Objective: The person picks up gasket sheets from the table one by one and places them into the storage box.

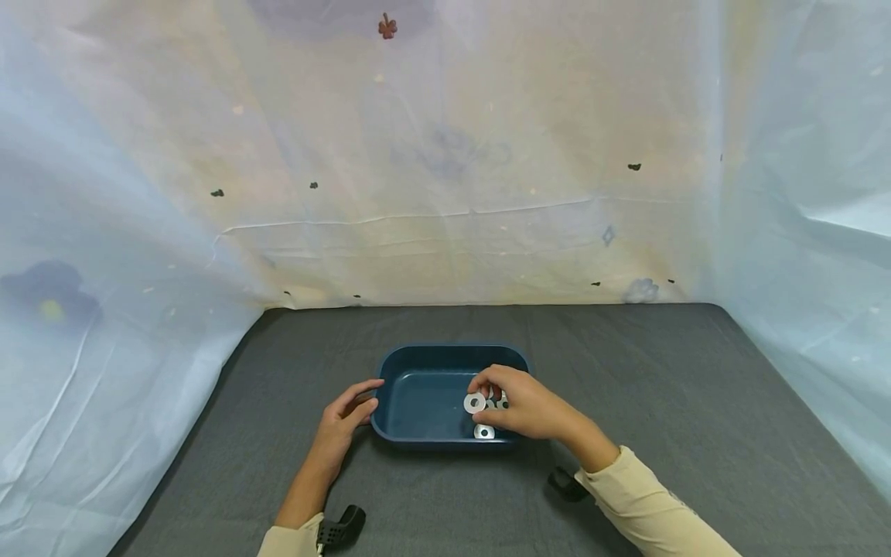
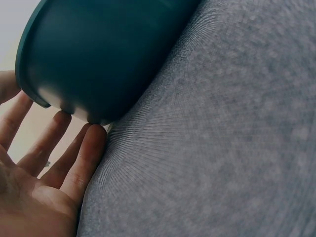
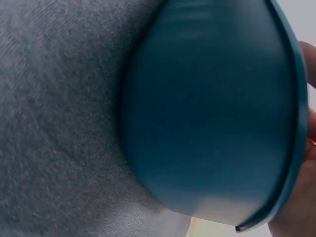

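A dark blue plastic tray (image 1: 425, 356) sits in the middle of the grey cloth. My left hand (image 1: 367, 398) rests against its left wall with fingers nearly straight; in the left wrist view the fingertips (image 2: 91, 136) touch the tray's outer wall (image 2: 98, 54) near its lower corner. My right hand (image 1: 482, 394) reaches over the tray's right side and pinches a silver washer (image 1: 475, 402) between thumb and fingers. Another washer (image 1: 484, 432) lies on the tray floor near the front wall, and more lie partly hidden under the hand. The right wrist view shows mostly the tray's outer wall (image 3: 212, 123).
The grey cloth (image 1: 696, 402) covers the whole table. Pale plastic sheeting (image 1: 445, 193) hangs behind it and along both sides. Black wrist-camera mounts (image 1: 341, 528) show by each sleeve.
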{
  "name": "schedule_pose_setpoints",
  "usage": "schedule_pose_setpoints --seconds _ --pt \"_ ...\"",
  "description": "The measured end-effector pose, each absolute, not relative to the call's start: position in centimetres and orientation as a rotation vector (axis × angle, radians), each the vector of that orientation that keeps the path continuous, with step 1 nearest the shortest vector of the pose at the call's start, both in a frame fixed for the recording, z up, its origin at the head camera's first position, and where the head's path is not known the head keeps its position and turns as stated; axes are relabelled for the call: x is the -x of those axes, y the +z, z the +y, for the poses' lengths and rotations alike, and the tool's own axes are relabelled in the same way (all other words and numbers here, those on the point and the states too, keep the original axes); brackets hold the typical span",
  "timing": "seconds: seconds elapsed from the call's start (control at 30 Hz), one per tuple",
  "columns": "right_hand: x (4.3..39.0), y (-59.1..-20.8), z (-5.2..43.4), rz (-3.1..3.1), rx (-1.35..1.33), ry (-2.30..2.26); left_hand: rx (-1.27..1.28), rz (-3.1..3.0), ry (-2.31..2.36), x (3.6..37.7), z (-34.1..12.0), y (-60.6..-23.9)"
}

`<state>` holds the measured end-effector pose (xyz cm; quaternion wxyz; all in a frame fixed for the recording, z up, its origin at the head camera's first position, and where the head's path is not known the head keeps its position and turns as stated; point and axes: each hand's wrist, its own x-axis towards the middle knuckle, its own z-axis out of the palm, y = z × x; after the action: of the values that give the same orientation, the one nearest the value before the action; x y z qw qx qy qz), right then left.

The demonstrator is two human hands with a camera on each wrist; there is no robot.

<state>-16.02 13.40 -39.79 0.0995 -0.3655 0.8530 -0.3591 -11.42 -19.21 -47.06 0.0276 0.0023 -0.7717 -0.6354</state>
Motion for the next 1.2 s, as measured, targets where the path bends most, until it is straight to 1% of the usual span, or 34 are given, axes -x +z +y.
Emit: schedule_pose_setpoints --seconds 0.77,1.2 --pt "15.9 -40.3 12.9 2.568 1.094 -1.066 -0.002 -2.37 -1.963 11.3 -19.1 -46.9" --pt "16.1 -39.9 15.6 2.613 1.025 -1.146 0.011 -2.366 -1.979 11.3 -18.9 -46.9"
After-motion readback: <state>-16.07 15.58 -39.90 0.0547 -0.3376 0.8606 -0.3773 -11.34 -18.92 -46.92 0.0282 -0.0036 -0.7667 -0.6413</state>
